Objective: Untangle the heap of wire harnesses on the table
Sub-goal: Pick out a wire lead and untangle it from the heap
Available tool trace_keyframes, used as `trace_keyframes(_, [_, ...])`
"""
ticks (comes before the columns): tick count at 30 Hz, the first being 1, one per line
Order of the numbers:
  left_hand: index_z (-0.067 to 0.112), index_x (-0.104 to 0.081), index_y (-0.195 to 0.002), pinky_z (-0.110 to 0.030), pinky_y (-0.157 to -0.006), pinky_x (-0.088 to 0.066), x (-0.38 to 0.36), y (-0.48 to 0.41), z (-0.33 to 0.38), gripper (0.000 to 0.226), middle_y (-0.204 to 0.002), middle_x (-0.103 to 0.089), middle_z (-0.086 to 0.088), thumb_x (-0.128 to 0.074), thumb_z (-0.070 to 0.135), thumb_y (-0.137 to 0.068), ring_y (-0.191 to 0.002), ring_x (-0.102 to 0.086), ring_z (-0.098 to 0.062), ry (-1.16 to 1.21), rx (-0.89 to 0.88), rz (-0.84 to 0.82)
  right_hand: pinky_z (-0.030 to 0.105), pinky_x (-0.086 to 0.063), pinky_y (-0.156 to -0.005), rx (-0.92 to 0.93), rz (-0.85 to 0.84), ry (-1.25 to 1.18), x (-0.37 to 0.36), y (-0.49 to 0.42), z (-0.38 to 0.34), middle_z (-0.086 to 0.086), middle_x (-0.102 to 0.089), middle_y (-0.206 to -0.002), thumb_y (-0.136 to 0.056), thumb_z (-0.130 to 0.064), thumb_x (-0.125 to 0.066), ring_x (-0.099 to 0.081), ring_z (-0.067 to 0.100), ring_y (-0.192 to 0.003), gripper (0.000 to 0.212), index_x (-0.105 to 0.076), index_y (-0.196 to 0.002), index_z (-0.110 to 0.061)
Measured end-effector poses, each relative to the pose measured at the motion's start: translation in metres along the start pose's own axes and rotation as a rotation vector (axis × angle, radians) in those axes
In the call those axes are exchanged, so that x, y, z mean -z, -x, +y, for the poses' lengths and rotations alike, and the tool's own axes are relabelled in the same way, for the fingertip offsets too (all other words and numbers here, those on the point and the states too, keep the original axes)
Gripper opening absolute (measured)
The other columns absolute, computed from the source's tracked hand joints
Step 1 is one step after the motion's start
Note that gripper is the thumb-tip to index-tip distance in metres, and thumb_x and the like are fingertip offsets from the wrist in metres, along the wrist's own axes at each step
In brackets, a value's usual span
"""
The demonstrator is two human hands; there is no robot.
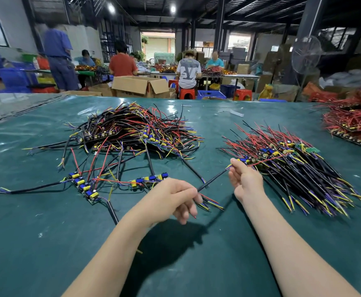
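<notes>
- A worker's left hand grips one end of a black-sheathed wire harness, and the right hand pinches the other end, holding it above the green table mat.
- The tangled heap lies beyond the left hand.
- A combed-out pile of harnesses lies just beside the right hand.

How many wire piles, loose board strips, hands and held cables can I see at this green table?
Wire piles: 3 (tangled heap, sorted pile, red pile)
Loose board strips: 2 (diagonal strip, level strip)
Hands: 2 (left hand, right hand)
Held black cable, pinched by both hands: 1
Total: 8
</notes>
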State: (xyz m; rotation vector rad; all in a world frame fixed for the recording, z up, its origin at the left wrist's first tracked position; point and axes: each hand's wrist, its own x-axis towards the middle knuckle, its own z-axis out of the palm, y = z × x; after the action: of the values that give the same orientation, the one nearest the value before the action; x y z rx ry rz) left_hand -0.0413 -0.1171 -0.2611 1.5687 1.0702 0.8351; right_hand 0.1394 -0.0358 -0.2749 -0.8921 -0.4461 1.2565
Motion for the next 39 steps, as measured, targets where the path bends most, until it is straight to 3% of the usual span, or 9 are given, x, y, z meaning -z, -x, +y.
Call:
trace_keyframes(3, [0.013,-0.067,-0.066,-0.014,-0.038,-0.04,0.003,0.001,0.004,0.038,-0.046,-0.057,0.005,-0.044,0.005,-0.095,-0.034,-0.044,-0.002,0.173,-0.106,0.088,0.009,-0.043,-0.038,-0.006,-0.043,-0.104,-0.006,0.003,0.002,-0.005,-0.058,-0.04,-0.086,-0.001,-0.059,-0.054,0.001,-0.035,0.015,-0.056,-0.072,-0.007])
trace_keyframes(6, [0.016,-0.069,-0.053,-0.014,-0.037,-0.038,0.008,-0.001,0.001,0.044,-0.042,-0.053,0.004,-0.05,0.011,-0.092,-0.032,-0.04,-0.003,0.238,-0.085,0.208,0.009,-0.044,-0.038,-0.029,-0.051,-0.156,-0.007,0.005,0.005,-0.004,-0.058,-0.04,-0.086,-0.001,-0.059,-0.054,0.002,-0.035,0.013,-0.057,-0.074,-0.006])
trace_keyframes(11, [0.016,-0.056,-0.046,-0.014,-0.044,-0.04,0.014,-0.007,-0.012,0.045,-0.036,-0.049,0.005,-0.058,0.023,-0.09,-0.034,-0.044,-0.007,-0.145,-0.123,0.545,0.01,-0.044,-0.038,-0.026,-0.018,-0.086,-0.002,0.003,0.004,-0.005,-0.058,-0.04,-0.086,-0.001,-0.059,-0.054,0.002,-0.034,0.015,-0.055,-0.073,-0.007])
trace_keyframes(14, [0.017,-0.058,-0.042,-0.011,-0.039,-0.033,0.009,-0.007,-0.006,0.047,-0.034,-0.046,0.003,-0.056,0.019,-0.089,-0.031,-0.041,-0.005,0.125,-0.211,0.464,0.01,-0.043,-0.037,-0.065,-0.024,-0.119,-0.006,0.005,0.005,-0.004,-0.057,-0.039,-0.086,0.0,-0.058,-0.054,0.002,-0.033,0.016,-0.054,-0.072,-0.006])
trace_keyframes(18, [0.015,-0.06,-0.042,-0.014,-0.039,-0.04,0.004,-0.001,0.011,0.038,-0.032,-0.04,0.007,-0.051,0.032,-0.075,-0.026,-0.031,0.0,0.497,-0.24,0.245,0.01,-0.043,-0.036,-0.147,-0.083,-0.198,-0.015,0.009,0.009,-0.002,-0.059,-0.041,-0.087,0.0,-0.058,-0.055,0.002,-0.034,0.017,-0.056,-0.07,-0.004])
trace_keyframes(20, [0.015,-0.059,-0.044,-0.016,-0.039,-0.042,0.006,0.002,0.014,0.039,-0.034,-0.04,0.007,-0.048,0.032,-0.077,-0.027,-0.031,-0.001,0.527,-0.2,0.13,0.01,-0.044,-0.036,-0.174,-0.106,-0.2,-0.016,0.008,0.008,-0.001,-0.06,-0.042,-0.088,-0.002,-0.057,-0.055,0.003,-0.035,0.018,-0.056,-0.07,-0.003])
trace_keyframes(28, [0.013,-0.056,-0.06,-0.015,-0.04,-0.041,0.007,0.002,-0.004,0.043,-0.041,-0.056,0.004,-0.04,0.02,-0.099,-0.033,-0.051,-0.008,-0.218,0.054,0.042,0.009,-0.043,-0.036,-0.178,-0.071,-0.194,0.0,0.0,0.001,-0.003,-0.059,-0.041,-0.089,-0.003,-0.056,-0.054,0.003,-0.034,0.019,-0.056,-0.07,-0.004])
trace_keyframes(34, [0.024,-0.05,-0.045,-0.012,-0.044,-0.04,0.005,0.003,-0.004,0.045,-0.043,-0.055,0.009,-0.058,0.024,-0.089,-0.037,-0.052,-0.005,-0.371,-0.021,0.067,0.01,-0.043,-0.037,-0.148,-0.07,-0.133,-0.001,-0.001,0.003,-0.002,-0.059,-0.041,-0.087,-0.001,-0.057,-0.055,0.003,-0.035,0.018,-0.057,-0.07,-0.004])
trace_keyframes(39, [0.02,-0.058,-0.053,-0.013,-0.048,-0.042,0.008,0.004,-0.003,0.04,-0.043,-0.059,0.007,-0.053,0.027,-0.093,-0.037,-0.052,-0.005,-0.434,-0.004,0.057,0.011,-0.044,-0.037,-0.13,-0.067,-0.084,-0.001,-0.002,0.003,-0.002,-0.059,-0.042,-0.087,0.0,-0.058,-0.056,0.003,-0.035,0.016,-0.057,-0.071,-0.004])
